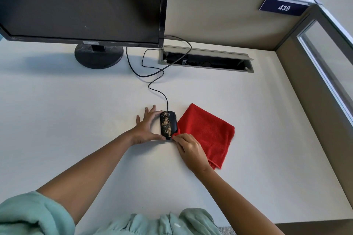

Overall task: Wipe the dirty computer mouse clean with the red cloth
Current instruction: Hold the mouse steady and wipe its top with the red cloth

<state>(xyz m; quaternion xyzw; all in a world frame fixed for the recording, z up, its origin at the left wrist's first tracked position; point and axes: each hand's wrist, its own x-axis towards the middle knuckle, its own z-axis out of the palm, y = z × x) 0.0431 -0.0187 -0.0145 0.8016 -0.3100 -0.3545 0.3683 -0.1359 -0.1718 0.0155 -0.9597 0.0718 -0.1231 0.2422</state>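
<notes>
White desk [76,120]: your left hand [146,129], fingers spread, braced the light, rigid mouse [168,125]; your right hand [188,149] pinched the soft red cloth [208,131] by its corner.

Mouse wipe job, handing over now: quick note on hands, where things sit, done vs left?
Left hand: fingers straight, resting on the desk against the left side of the computer mouse, steadying it.
Right hand: pinches the near-left corner of the red cloth, right beside the mouse's near end.
Mouse: on the desk, wired, tan grit covering its left half. The cloth lies flat to its right, edge touching it.
Done: mouse braced, cloth corner gripped.
Left: lift the cloth, wipe off the grit; nothing looks wiped yet.
</notes>
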